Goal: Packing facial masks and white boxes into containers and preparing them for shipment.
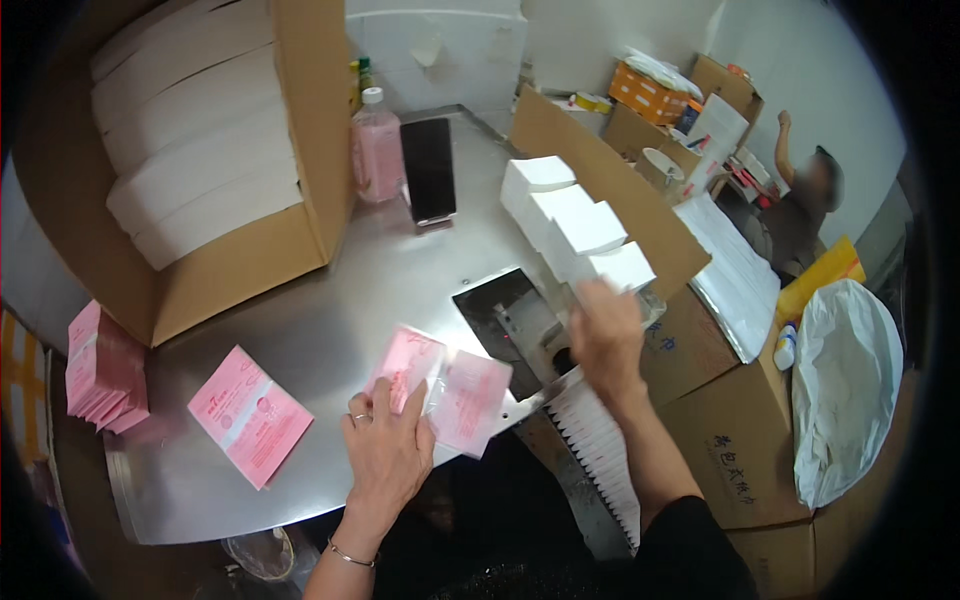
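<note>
My left hand (388, 445), with a ring and a bracelet, rests at the table's near edge. Its bent fingers hold down a pink printed plastic packet (413, 352) with a clear middle strip. That packet's other pink half (472, 400) spreads to the right, beside the dark opening in the tabletop. My right hand (607, 335) is raised over the machine at the right, its fingers curled and blurred; whether it holds something cannot be made out. Just beyond it stand several white paper stacks (585, 228). Another pink packet (250, 415) lies flat at the left.
At far left, a large cardboard box (240, 265) holds white stacks, near a pile of pink packets (97, 365). A phone (428, 172) and pink-liquid bottle (377, 150) stand at the back. A row of white paper (595, 440) runs below my right arm. Another person (800, 205) sits far right.
</note>
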Action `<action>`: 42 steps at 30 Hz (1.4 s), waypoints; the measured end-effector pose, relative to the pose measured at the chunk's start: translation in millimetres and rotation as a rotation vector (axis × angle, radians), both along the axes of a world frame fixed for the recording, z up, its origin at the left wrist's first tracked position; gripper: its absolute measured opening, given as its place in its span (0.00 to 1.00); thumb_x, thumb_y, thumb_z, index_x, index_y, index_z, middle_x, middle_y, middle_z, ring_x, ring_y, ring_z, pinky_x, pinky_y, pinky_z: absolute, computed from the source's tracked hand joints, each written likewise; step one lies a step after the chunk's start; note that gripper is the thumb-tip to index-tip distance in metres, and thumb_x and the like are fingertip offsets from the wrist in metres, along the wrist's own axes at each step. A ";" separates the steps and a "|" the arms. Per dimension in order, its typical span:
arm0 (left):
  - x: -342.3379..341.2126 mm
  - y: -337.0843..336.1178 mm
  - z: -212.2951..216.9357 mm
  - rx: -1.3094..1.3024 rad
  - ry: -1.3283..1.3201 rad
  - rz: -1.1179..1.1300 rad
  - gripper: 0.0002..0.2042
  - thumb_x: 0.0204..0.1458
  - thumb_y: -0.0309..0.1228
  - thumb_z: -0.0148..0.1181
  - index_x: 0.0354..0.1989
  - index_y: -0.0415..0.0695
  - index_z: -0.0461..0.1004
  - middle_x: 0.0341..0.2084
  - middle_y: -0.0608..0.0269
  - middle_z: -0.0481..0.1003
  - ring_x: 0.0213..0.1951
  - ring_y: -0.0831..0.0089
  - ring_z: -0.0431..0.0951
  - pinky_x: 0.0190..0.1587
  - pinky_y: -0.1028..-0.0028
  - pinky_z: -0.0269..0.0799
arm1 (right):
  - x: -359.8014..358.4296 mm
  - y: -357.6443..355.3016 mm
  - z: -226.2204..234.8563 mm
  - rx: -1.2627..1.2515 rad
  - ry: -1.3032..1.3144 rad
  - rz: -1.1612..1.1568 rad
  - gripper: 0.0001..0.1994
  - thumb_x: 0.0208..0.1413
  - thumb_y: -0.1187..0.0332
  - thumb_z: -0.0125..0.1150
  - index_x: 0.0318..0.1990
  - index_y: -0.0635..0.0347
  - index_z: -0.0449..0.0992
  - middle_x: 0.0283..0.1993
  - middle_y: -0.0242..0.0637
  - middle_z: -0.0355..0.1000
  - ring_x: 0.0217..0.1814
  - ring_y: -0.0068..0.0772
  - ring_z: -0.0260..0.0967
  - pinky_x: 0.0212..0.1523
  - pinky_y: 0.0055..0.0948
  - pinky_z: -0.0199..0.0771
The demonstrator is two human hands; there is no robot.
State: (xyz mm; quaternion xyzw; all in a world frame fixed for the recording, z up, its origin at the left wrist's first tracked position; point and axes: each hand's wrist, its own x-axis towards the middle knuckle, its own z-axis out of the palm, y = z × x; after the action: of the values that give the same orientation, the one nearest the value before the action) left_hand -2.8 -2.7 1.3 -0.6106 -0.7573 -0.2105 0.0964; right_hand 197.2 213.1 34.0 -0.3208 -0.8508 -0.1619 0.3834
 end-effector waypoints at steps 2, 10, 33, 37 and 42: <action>6.3 11.0 0.6 -0.028 -0.020 0.047 0.23 0.49 0.38 0.61 0.56 0.49 0.75 0.50 0.48 0.70 0.46 0.51 0.69 0.42 0.57 0.63 | 23.0 32.8 6.6 0.077 -0.027 -0.204 0.13 0.53 0.71 0.62 0.46 0.66 0.76 0.42 0.48 0.73 0.51 0.48 0.71 0.61 0.55 0.62; 5.5 21.9 22.6 -0.033 0.117 -0.024 0.22 0.47 0.41 0.65 0.51 0.45 0.75 0.43 0.52 0.69 0.42 0.53 0.68 0.45 0.53 0.61 | 35.0 65.6 -9.1 -0.126 0.015 -0.198 0.07 0.55 0.69 0.63 0.36 0.64 0.80 0.35 0.40 0.69 0.44 0.43 0.67 0.47 0.43 0.63; 16.8 -2.5 7.2 0.041 -0.213 -0.076 0.29 0.43 0.35 0.64 0.57 0.39 0.71 0.34 0.47 0.73 0.36 0.52 0.75 0.38 0.62 0.70 | -119.5 -55.3 -78.9 -0.224 -0.297 0.377 0.11 0.56 0.69 0.54 0.46 0.58 0.75 0.36 0.41 0.70 0.43 0.46 0.73 0.63 0.75 0.50; -4.2 -33.1 -0.6 0.018 -0.323 -0.161 0.29 0.55 0.29 0.59 0.68 0.46 0.62 0.41 0.39 0.74 0.42 0.42 0.73 0.46 0.53 0.70 | -91.6 -0.9 -77.8 -0.571 -0.468 0.295 0.16 0.54 0.68 0.59 0.50 0.57 0.75 0.48 0.42 0.76 0.54 0.48 0.73 0.65 0.68 0.52; -10.2 -39.6 -1.1 0.119 -0.555 -0.266 0.11 0.53 0.27 0.61 0.44 0.40 0.76 0.40 0.42 0.74 0.45 0.44 0.73 0.48 0.56 0.70 | -57.1 6.2 -50.1 -0.912 -0.460 0.056 0.10 0.52 0.70 0.56 0.39 0.66 0.78 0.35 0.51 0.77 0.39 0.58 0.77 0.46 0.52 0.78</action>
State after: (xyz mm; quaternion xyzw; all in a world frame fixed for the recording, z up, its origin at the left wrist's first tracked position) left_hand -13.0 -42.3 0.2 -0.6169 -0.6545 -0.4239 -0.1067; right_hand 140.1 219.3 -16.1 -0.3884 -0.9057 0.1696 0.0115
